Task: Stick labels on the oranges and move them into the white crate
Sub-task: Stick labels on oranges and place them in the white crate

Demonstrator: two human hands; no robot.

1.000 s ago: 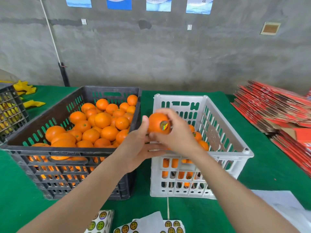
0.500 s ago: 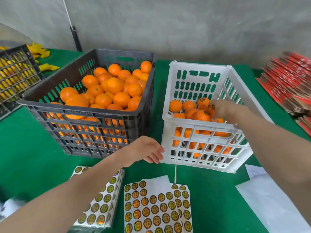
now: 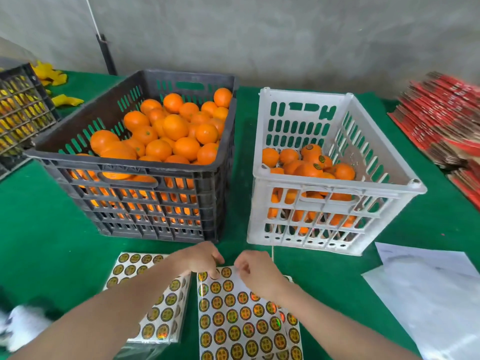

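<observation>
A sheet of round gold labels (image 3: 241,315) lies on the green table in front of me. My left hand (image 3: 201,258) has its curled fingertips on the sheet's top row, covering one label. My right hand (image 3: 255,272) pinches the sheet's white top edge beside it. The white crate (image 3: 335,188) stands at the right, partly filled with oranges (image 3: 309,168), some showing labels. The black crate (image 3: 130,170) at the left is heaped with unlabelled oranges (image 3: 176,128). Neither hand holds an orange.
A second label sheet (image 3: 155,302) lies left of the first, partly under my left forearm. White paper sheets (image 3: 428,289) lie at the right front. Red flat cartons (image 3: 446,120) are stacked at the far right. Another dark crate (image 3: 20,107) stands far left.
My right hand has left the white crate without the orange and come down to the label sheet. My left hand has moved forward onto the sheet. The view has tilted down.
</observation>
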